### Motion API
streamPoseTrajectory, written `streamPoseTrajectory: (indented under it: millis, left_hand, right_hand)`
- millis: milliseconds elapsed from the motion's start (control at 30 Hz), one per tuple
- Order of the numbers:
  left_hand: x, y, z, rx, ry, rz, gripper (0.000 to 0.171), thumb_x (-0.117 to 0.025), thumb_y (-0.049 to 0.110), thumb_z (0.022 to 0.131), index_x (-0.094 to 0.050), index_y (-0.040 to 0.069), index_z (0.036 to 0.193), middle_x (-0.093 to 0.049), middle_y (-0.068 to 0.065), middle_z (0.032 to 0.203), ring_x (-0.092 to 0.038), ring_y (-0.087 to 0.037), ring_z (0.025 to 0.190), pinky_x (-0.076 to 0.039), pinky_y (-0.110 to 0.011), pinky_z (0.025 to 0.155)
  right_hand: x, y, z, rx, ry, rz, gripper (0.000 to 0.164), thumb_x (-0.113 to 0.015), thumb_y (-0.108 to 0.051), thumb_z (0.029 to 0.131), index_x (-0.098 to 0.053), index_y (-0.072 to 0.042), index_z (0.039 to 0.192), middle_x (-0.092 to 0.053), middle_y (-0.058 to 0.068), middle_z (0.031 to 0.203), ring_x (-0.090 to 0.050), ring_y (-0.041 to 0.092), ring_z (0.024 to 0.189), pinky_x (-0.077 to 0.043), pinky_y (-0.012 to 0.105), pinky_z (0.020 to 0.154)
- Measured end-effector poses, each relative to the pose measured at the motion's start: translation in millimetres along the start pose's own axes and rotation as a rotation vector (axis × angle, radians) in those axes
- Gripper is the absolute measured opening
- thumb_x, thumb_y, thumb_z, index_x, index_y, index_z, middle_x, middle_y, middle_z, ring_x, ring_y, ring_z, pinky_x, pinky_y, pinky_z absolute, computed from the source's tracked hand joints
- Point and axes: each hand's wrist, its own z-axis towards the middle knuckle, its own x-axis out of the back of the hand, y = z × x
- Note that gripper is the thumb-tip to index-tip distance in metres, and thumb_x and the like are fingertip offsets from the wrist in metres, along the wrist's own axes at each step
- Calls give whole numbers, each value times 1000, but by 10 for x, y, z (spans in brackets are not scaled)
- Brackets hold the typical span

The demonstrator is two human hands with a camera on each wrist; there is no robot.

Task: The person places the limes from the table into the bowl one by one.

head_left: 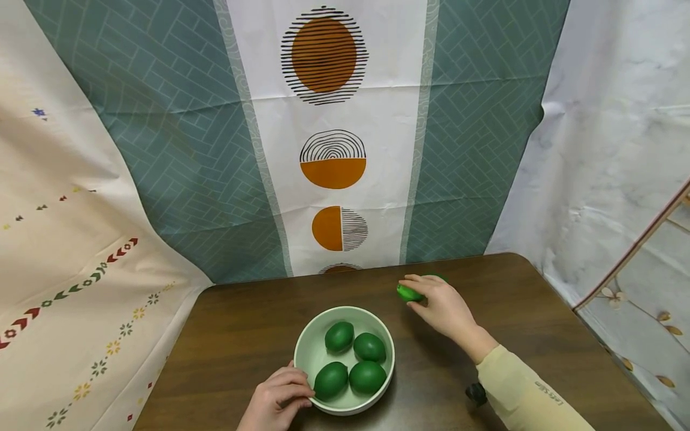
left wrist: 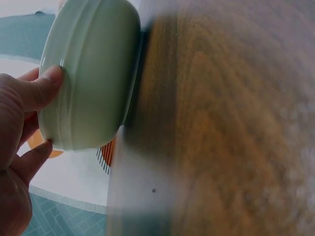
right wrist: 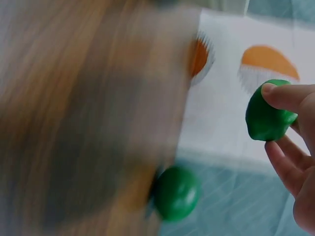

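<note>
A pale green bowl [head_left: 389,344] stands on the table with several dark green limes [head_left: 368,377] in it. My left hand [head_left: 276,400] grips the near left side of its rim; in the left wrist view the thumb [left wrist: 49,81] lies against the outer wall. Right of the bowl and farther back, my right hand [head_left: 444,305] pinches a brighter green lime [right wrist: 266,115] between thumb and fingers, raised over the table. Another lime [right wrist: 177,193] lies on the table, mostly hidden behind the right hand in the head view.
The brown wooden table [head_left: 237,335] has its back edge against a patterned cloth [head_left: 345,120]. Cream cloth [head_left: 70,239] hangs on the left and marbled cloth [head_left: 609,179] on the right. A small black object [head_left: 476,393] shows beside the right sleeve.
</note>
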Motion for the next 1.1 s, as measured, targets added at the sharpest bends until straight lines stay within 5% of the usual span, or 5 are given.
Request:
streamPoseTrajectory:
  millis: [233,600,867,1100]
  left_hand:
    - [-10,8,8,-5,2,1,11,-79,19,99,-80,8,98,-74,-9,99,-69,-27,93,-38,-34,125]
    - [1,18,9,-7,-1,3,12,-78,19,100,-79,8,99,-74,-9,100,-69,-27,95,-38,-35,125]
    - [18,74,21,63,-29,10,8,-82,15,95,-80,10,101,-74,-8,103,-69,-27,96,-37,-32,125]
    - [19,95,21,93,-32,17,8,-80,18,97,-81,12,101,-75,-7,104,-70,-26,96,-36,-30,125]
  right_hand:
    - [-26,-489,88,173,-36,40,56,-96,-9,81,-76,-15,133,-70,5,139,-67,28,125,-65,38,91]
    - [-290,-1168,183,376,-293,112,46,-91,-14,89,-77,-22,132,-71,-3,138,-64,19,125,-60,30,101]
    - [-561,-1449,314,531,-436,-11,43,-87,-13,92,-78,-26,131,-71,-9,135,-64,13,122,-53,19,103]
    - [-735,-1609,424,619,-458,-160,41,-86,-12,92,-79,-33,127,-72,-18,127,-66,10,116,-57,19,96]
